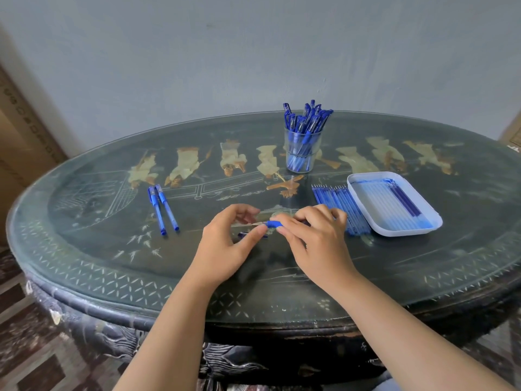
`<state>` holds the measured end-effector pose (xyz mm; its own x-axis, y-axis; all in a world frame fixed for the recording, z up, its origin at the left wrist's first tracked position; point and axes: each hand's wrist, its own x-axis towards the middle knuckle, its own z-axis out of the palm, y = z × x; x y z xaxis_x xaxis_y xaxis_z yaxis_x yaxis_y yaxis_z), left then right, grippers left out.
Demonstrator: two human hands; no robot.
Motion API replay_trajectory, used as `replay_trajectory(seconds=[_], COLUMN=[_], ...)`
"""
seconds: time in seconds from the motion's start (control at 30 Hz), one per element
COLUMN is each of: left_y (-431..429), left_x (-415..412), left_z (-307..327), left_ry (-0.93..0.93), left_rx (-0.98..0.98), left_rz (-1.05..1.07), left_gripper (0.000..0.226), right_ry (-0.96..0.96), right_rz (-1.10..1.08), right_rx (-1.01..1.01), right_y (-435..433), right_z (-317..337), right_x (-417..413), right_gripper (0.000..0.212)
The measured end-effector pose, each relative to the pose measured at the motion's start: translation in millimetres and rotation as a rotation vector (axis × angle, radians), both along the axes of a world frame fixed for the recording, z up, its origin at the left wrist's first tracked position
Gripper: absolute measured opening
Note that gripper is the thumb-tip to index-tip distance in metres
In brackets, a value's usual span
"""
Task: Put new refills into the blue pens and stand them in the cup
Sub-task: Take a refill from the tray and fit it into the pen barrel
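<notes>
Pinching the blue pen [272, 223] at table centre: left hand [225, 244] at its tip, right hand [313, 235] curled round the barrel. Cup [315, 160] at twelve o'clock; refills [342, 210] at three; two pens [163, 210] at nine.

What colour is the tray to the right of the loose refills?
The tray is pale white-blue plastic, seen in the head view.

- L hand [228, 244] + R hand [315, 238] both pinch one blue pen [272, 223] over table [84, 249] (tip end twd L hand).
- 2 capped pens [163, 210] side by side, L side.
- Cup [303, 153] w/ pens at back; refills [341, 210] touching white tray [394, 232], R side.
</notes>
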<state>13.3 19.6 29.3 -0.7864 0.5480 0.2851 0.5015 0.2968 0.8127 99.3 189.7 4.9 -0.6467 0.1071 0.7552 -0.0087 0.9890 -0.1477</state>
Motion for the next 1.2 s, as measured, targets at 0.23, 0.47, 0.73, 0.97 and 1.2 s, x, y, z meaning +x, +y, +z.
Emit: replay_trajectory(seconds=[0.23, 0.47, 0.73, 0.97, 1.2], left_y=[1.3, 1.1, 0.7, -1.2, -0.7], left_x=[4.2, 2.7, 2.9, 0.4, 2.6], left_z=[2.6, 4.1, 5.8, 2.4, 6.6], left_ry=[-0.004, -0.039, -0.109, -0.224, -0.352], left_rx=[-0.021, -0.004, 0.036, 0.138, 0.211], left_rz=[0.000, 0.038, 0.065, 0.037, 0.002], left_gripper=[0.028, 0.030, 0.022, 0.011, 0.025], right_ry=[-0.001, 0.010, 0.023, 0.026, 0.023], right_rz=[-0.007, -0.008, -0.015, -0.011, -0.020], right_rx=[-0.004, 0.004, 0.008, 0.007, 0.012], right_y=[-0.6, -0.5, -0.7, -0.9, -1.0], right_z=[0.2, -0.3, 0.2, 0.8, 0.1], right_x=[-0.1, -0.5, -1.0, -1.6, -1.3], right_gripper=[0.021, 0.021, 0.020, 0.022, 0.022])
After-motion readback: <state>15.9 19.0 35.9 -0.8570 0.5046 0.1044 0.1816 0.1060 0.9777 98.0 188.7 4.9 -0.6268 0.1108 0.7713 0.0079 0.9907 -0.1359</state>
